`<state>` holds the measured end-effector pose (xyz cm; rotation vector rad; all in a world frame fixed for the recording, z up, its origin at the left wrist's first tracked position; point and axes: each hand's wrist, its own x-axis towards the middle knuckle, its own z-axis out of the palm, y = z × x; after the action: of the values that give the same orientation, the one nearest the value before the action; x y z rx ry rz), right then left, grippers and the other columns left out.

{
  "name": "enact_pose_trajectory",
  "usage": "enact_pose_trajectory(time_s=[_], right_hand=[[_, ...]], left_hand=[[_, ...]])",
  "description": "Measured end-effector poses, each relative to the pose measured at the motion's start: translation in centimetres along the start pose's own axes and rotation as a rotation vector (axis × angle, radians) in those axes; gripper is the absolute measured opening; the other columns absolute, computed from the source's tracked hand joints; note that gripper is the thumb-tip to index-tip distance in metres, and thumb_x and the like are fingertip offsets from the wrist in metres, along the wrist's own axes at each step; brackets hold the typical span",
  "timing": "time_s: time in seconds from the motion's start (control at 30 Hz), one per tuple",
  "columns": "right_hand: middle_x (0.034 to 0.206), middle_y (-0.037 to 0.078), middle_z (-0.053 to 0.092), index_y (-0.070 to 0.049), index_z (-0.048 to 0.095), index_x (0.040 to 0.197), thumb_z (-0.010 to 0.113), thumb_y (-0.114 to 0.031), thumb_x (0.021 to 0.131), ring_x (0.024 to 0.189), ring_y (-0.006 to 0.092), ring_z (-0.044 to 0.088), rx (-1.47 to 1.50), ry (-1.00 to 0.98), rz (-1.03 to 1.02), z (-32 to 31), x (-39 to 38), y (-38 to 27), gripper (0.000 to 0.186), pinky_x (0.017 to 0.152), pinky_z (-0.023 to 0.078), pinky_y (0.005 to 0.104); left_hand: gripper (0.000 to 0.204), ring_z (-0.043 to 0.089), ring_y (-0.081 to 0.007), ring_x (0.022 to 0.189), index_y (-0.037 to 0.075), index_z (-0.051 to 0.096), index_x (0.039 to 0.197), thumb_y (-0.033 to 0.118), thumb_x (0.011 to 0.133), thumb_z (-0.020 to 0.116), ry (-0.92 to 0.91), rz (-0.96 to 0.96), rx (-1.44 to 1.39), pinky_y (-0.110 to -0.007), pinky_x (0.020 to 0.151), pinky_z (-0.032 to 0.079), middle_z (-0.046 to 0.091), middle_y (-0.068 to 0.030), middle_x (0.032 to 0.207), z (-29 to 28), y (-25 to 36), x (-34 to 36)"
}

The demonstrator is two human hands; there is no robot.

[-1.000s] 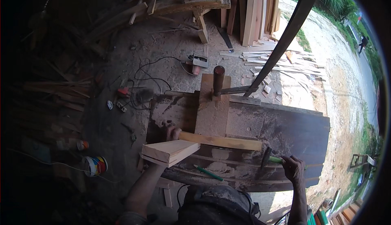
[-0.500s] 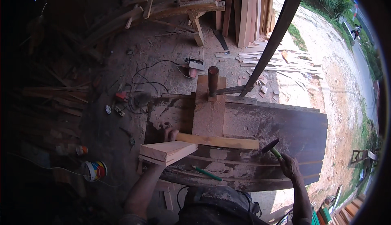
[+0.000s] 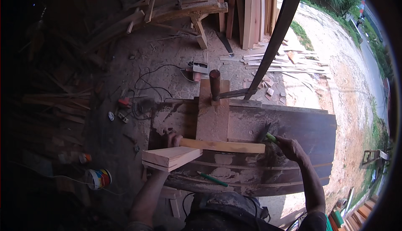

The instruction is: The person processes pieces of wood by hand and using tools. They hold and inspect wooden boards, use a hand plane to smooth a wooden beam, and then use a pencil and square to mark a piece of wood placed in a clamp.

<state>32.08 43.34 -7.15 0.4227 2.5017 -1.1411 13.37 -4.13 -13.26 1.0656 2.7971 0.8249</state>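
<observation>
1. on the dusty dark bench (image 3: 312, 126), the yellow wooden bar (image 3: 226, 147) lay from left to right, just on the near side of the wide pale board (image 3: 212, 124). i saw it all from far off, through the head view.
2. the left hand (image 3: 174, 139) was at the bar's left end, with its fingers bent. the thick pale block (image 3: 167, 157) was in the way, so i could not tell if the hand had a full grip.
3. the right hand (image 3: 289, 148) was wrapped around the hammer (image 3: 271, 137) by its green handle. the dark head was near the bar's right end, and i could not tell if they touched.
4. i guessed the bar was stiff and not too heavy, as it was long and thin. it did not look easy to break, but a hard knock might have dented it.
5. the dust looked a bit slippery to me. i thought the left end was the best place to hold the bar, with fingers on both long sides, well away from the hammer.
6. the hammer seemed heavy at the head, so the handle was the right part to hold.
</observation>
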Motion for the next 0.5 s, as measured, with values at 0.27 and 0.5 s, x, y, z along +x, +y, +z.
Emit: enact_pose_trajectory(time_s=[0.27,0.5], right_hand=[[0.1,0.026,0.067,-0.014,0.059,0.134,0.054,-0.019,0.1,0.091,0.0447,0.066,-0.027,0.063,-0.094,0.5,0.1,1.5,0.035,0.073,0.052,0.0452],[0.102,0.025,0.066,-0.016,0.059,0.136,0.056,-0.021,0.099,0.092,0.0441,0.066,-0.077,0.089,-0.103,0.2,-0.1,0.9,0.037,0.072,0.053,0.047]], left_hand=[[0.071,0.049,-0.0437,0.116,0.008,0.039,0.133,0.038,0.08,0.076,0.036,0.041,-0.003,-0.052,0.095,0.043,0.041,-0.0221,0.125,0.5,-0.9,-0.3],[0.07,0.05,-0.042,0.115,0.008,0.04,0.131,0.037,0.08,0.076,0.038,0.057,0.009,-0.052,0.094,0.044,0.041,-0.021,0.125,0.0,-0.5,0.0]])
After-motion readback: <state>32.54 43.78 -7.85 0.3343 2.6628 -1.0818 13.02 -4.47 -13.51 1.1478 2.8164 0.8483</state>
